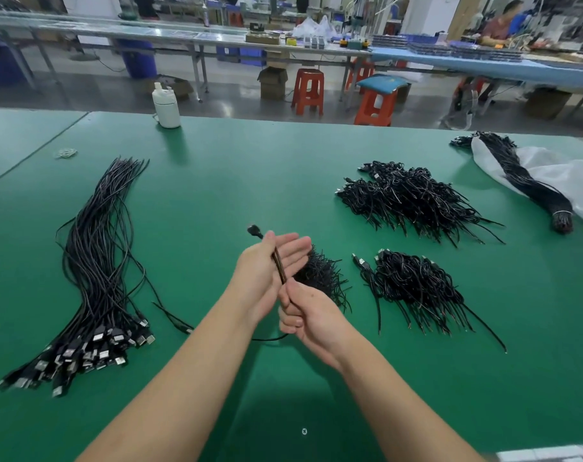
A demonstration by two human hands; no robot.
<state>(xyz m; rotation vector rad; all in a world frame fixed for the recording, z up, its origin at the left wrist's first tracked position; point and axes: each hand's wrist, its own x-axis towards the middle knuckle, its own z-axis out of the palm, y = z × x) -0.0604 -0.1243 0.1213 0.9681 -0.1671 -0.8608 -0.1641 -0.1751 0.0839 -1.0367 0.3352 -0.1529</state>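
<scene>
Above the green table (216, 181) my two hands hold one black cable (278, 261). My left hand (266, 268) is flat with straight fingers, and the cable lies across its palm, its plug end (255, 231) sticking out past the fingertips. My right hand (308, 315) grips the cable lower down, and the loose end trails under it onto the table. A long bundle of straight black USB cables (93, 278) lies at the left. A small pile of coiled cables (320, 275) sits just behind my hands.
Two more piles of coiled cables (413, 198) (416, 288) lie at the right. A tied bundle (530, 185) rests on a white plastic bag (556, 175) at far right. A white bottle (166, 106) stands at the table's far edge. Red stools (308, 91) and workbenches stand beyond.
</scene>
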